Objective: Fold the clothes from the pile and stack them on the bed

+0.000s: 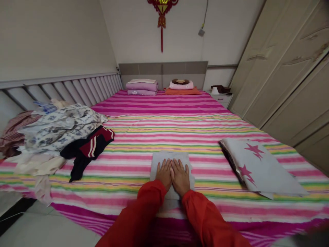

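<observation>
A light grey folded cloth (158, 157) lies flat near the front edge of the bed. My left hand (163, 174) rests palm down on it, fingers stretched out. Beside it, touching along the thumbs, my right hand (180, 175) presses flat on the same cloth with its fingers pointing away from me. Neither hand grips anything. The middle of the cloth is hidden under both hands, and whether it is a garment I cannot tell.
Striped sheets (133, 137) cover the bed. At left sits a heap of rumpled clothes (64, 127) with a black and maroon garment (92, 145). To the right lies a grey folded stack with pink stars (267, 168). Folded bedding (142, 85) stands by the headboard (180, 68).
</observation>
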A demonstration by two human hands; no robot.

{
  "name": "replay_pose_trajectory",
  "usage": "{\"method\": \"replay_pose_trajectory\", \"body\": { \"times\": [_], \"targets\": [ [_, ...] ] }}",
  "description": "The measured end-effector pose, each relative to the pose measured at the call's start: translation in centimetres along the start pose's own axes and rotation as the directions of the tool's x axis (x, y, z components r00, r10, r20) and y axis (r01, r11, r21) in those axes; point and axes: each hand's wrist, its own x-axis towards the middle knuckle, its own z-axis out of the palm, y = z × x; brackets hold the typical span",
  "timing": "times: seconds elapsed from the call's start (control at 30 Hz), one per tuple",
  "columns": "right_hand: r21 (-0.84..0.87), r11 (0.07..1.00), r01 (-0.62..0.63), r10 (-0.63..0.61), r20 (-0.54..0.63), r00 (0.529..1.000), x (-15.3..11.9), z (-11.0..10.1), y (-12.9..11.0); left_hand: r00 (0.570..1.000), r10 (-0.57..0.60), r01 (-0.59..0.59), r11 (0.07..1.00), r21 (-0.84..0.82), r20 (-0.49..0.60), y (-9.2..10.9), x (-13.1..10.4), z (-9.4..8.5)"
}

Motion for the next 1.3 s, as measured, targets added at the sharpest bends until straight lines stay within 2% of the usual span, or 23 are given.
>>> {"method": "replay_pose_trajectory", "body": {
  "times": [0.1, 0.17, 0.23, 0.27, 0.3, 0.37, 0.43, 0.5, 0.6, 0.67, 0.83, 0.97, 1.03, 1.17, 1.3],
  "targets": [
    [0.01, 1.0, -0.015, 0.015, 0.01, 1.0, 0.0, 0.0, 0.8, 0.996, 0.075, -0.081, 0.988, -0.134, -0.047, -1.4, -1.1, -0.2],
    [0.024, 0.999, -0.039, 0.038, 0.014, 0.999, 0.5, -0.2, 1.9, 0.981, 0.071, -0.111, 0.97, -0.215, -0.182, -3.2, -2.8, -0.6],
    [0.033, 0.998, -0.062, 0.061, 0.004, 0.998, 0.7, -0.4, 2.8, 0.941, 0.031, -0.125, 0.957, -0.261, -0.337, -5.0, -5.5, -0.9],
    [0.031, 0.997, -0.07, 0.07, -0.01, 0.998, 0.7, -0.5, 3.1, 0.925, 0.018, -0.132, 0.953, -0.275, -0.38, -5.7, -7.1, -0.9],
    [0.026, 0.997, -0.073, 0.074, -0.027, 0.997, 0.5, -0.5, 3.3, 0.92, 0.016, -0.137, 0.949, -0.284, -0.391, -6.2, -8.7, -0.8],
    [0.017, 0.998, -0.057, 0.058, -0.065, 0.996, -0.3, -0.4, 3.1, 0.939, 0.025, -0.133, 0.946, -0.296, -0.344, -6.7, -11.2, -0.1],
    [0.02, 1.0, 0.019, -0.018, -0.081, 0.997, -1.6, -0.2, 2.3, 0.959, -0.006, -0.082, 0.951, -0.299, -0.285, -6.6, -12.5, 0.7],
    [0.027, 0.984, 0.173, -0.171, -0.061, 0.983, -3.2, -0.1, 1.3, 0.965, -0.075, -0.002, 0.956, -0.292, -0.25, -6.3, -12.5, 1.5],
    [0.031, 0.907, 0.42, -0.421, 0.021, 0.907, -5.3, 0.2, 0.3, 0.973, -0.107, 0.052, 0.964, -0.261, -0.202, -5.9, -11.3, 2.0],
    [0.016, 0.877, 0.48, -0.48, 0.065, 0.875, -6.1, 0.4, 0.5, 0.982, -0.077, 0.038, 0.975, -0.22, -0.174, -5.8, -10.8, 1.9],
    [-0.066, 0.894, 0.444, -0.437, 0.096, 0.894, -6.9, 0.6, 3.2, 0.985, -0.023, 0.012, 0.998, -0.065, -0.174, -6.4, -11.5, 1.4],
    [-0.134, 0.911, 0.39, -0.388, 0.037, 0.921, -7.5, 0.1, 4.4, 0.966, 0.134, -0.123, 0.99, 0.062, -0.219, -7.0, -12.0, 1.2],
    [-0.142, 0.907, 0.396, -0.4, -0.001, 0.917, -7.6, -0.1, 3.7, 0.954, 0.18, -0.154, 0.98, 0.122, -0.238, -6.9, -11.8, 1.2],
    [-0.113, 0.882, 0.458, -0.465, -0.046, 0.884, -7.4, 0.3, 0.6, 0.957, 0.145, -0.091, 0.972, 0.219, -0.25, -5.6, -11.3, 0.9],
    [-0.094, 0.897, 0.432, -0.439, -0.081, 0.895, -6.6, 1.7, -1.4, 0.957, 0.126, -0.058, 0.966, 0.252, -0.263, -5.0, -11.4, 0.4]
  ]
}}
